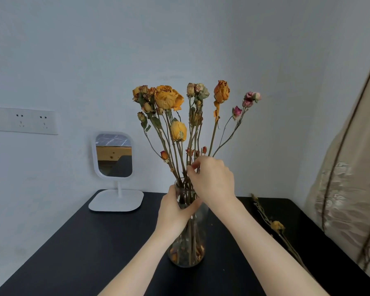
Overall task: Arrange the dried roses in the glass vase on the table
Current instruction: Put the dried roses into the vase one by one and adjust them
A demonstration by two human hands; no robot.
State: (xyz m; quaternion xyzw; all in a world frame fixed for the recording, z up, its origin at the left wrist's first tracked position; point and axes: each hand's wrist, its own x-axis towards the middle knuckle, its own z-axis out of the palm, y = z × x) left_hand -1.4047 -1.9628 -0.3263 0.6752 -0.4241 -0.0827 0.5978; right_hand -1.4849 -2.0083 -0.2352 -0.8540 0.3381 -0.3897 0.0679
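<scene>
Bearing the glass vase (186, 256) near its middle, well back from the front edge, the black table (83, 253) offers open room on the left, short of the mirror (113, 154). The vase is judged steady but tippable; the left hand (175, 210) wraps its neck, fingers curled on the glass. The dried roses (169, 99) stand in it, fanned. Judged light, stiff and brittle: take stems low, never heads. The right hand (212, 180) pinches stems just above the rim. One loose rose (277, 226) lies on the right, near the curtain (350, 189).
</scene>
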